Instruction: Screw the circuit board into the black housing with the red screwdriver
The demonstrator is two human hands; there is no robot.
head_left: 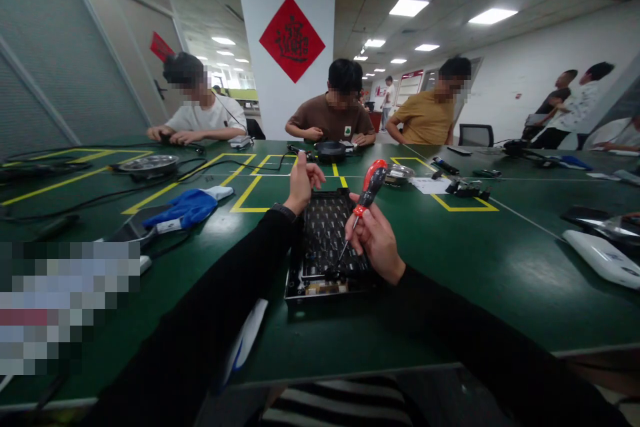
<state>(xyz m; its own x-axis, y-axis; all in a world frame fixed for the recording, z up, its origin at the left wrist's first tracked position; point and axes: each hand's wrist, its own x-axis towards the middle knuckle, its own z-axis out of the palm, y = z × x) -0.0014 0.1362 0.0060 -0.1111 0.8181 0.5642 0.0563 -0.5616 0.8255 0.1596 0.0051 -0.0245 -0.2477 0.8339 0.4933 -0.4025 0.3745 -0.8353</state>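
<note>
In the head view a black electronic device [325, 227] with an open casing lies on the green table in front of me. My right hand [374, 237] grips a screwdriver [373, 187] with a red and black handle. Its thin shaft slants down into the near part of the device; whether the tip meets a screw is too small to tell. Over the far left corner of the device is my left hand [303, 183], raised with thumb up and fingers apart, holding nothing. A lighter strip of parts [325, 287] shows at the device's near edge.
Blue work gloves [187, 208] and cables lie to the left, with a round metal part [149, 165] beyond. A white device [603, 257] sits at the right. Small dark parts [467, 188] rest near a paper sheet [430, 185]. Several people sit across the table [450, 307].
</note>
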